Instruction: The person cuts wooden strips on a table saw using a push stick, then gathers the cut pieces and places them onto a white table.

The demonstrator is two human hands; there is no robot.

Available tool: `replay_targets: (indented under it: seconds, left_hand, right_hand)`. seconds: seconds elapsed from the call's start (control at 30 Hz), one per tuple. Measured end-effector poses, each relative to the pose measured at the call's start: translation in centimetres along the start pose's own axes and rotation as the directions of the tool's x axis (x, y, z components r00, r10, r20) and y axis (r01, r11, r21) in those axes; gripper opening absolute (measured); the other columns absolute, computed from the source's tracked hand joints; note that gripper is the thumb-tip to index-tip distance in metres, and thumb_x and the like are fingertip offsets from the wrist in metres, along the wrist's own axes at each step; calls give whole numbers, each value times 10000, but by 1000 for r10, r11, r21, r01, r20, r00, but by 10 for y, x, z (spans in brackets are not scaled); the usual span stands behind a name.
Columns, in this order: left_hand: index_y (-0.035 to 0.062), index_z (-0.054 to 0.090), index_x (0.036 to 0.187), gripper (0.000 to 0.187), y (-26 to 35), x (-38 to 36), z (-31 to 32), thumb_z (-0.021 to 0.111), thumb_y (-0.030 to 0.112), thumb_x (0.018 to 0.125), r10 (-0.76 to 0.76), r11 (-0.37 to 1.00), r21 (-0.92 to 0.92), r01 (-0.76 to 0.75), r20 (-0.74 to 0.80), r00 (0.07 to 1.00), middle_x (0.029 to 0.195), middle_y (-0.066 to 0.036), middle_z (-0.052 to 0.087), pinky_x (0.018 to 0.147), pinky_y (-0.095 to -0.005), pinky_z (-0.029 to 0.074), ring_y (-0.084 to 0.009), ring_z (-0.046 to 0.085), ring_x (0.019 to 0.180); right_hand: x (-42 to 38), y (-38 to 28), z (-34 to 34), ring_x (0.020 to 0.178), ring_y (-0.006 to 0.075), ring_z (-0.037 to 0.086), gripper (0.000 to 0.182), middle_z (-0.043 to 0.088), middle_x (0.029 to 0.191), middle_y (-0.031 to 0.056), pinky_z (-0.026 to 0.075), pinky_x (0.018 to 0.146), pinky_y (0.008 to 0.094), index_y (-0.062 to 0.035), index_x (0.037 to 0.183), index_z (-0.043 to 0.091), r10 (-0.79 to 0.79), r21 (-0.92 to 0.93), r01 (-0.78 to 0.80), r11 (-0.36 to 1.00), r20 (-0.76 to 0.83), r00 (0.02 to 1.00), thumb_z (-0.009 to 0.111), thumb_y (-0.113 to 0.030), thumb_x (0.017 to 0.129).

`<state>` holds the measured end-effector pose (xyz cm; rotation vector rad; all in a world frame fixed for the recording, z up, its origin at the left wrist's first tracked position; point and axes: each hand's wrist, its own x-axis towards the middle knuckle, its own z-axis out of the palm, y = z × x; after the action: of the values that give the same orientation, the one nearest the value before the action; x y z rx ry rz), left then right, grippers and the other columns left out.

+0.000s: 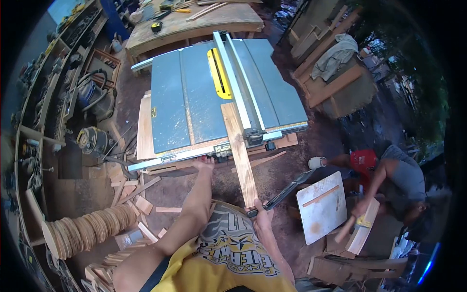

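Observation:
A table saw with a grey top stands in front of me, its yellow throat plate beside the long metal rip fence. A narrow wooden board lies along the fence, its far end at the throat plate and its near end overhanging toward my body. My right hand grips that near end, with a long black bar at the same hand. My left hand reaches under the saw's front rail; its fingers are mostly hidden there.
A workbench with a tape measure stands behind the saw. At right a crouching co-worker handles a piece of wood near a white board. Stacked wooden discs, offcuts and a shop vacuum are at left.

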<state>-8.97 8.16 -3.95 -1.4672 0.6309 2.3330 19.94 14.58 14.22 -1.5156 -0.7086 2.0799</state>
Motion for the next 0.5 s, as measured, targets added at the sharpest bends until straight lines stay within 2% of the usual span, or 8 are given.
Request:
replay_targets:
  seconds: [0.2, 0.3, 0.4, 0.43, 0.47, 0.5]
  left_hand:
    - [98, 487, 1065, 642, -12, 29, 13, 252, 678, 922, -24, 999, 24, 24, -3, 1000, 1056, -120, 477, 1024, -512, 315, -252, 453, 925]
    - [145, 454, 960, 579, -12, 33, 10, 284, 696, 910, -41, 999, 36, 40, 22, 999, 958, -78, 427, 996, -552, 285, -224, 406, 847]
    - [163, 491, 927, 522, 0, 21, -16, 334, 660, 922, -100, 954, 295, 52, 149, 984, 887, -39, 461, 939, -539, 317, -191, 420, 840]
    - [182, 531, 1147, 371, 14, 18, -32, 407, 477, 958, -197, 887, 457, 69, 240, 950, 1124, -37, 539, 981, -426, 364, -187, 478, 1048]
    - [163, 561, 1137, 379, 20, 16, -41, 429, 471, 960, -249, 691, 723, 3, 235, 939, 1089, -33, 567, 943, -384, 390, -166, 502, 996]
    - [143, 591, 1127, 389, 28, 11, -50, 451, 466, 962, -296, 416, 906, -72, 210, 932, 1054, -29, 594, 905, -343, 417, -145, 526, 944]
  right_hand:
    - [-8, -4, 7, 627, 209, 612, 283, 493, 762, 56, 623, 602, 422, -106, 815, 373, -16, -17, 16, 1000, -5, 1000, 631, -17, 890]
    - [-8, -2, 6, 614, 214, 613, 286, 491, 750, 55, 621, 581, 421, -106, 817, 374, -26, 14, 26, 1000, -2, 1000, 635, -14, 886]
    - [-8, -5, 7, 633, 221, 615, 288, 490, 761, 56, 619, 588, 424, -109, 823, 377, -14, 18, 14, 1000, 2, 1000, 640, -9, 881]
    - [-8, -6, 7, 644, 223, 617, 288, 490, 768, 57, 619, 592, 426, -111, 826, 378, -3, 15, 3, 1000, 3, 1000, 642, -7, 879]
    - [-8, -7, 8, 652, 225, 616, 289, 492, 782, 58, 618, 597, 426, -110, 830, 379, -3, 27, 3, 1000, 0, 1000, 644, -6, 877]
    - [-8, -8, 9, 661, 227, 616, 290, 493, 796, 60, 618, 602, 425, -110, 834, 379, 0, 41, 0, 999, -2, 1000, 646, -5, 875]
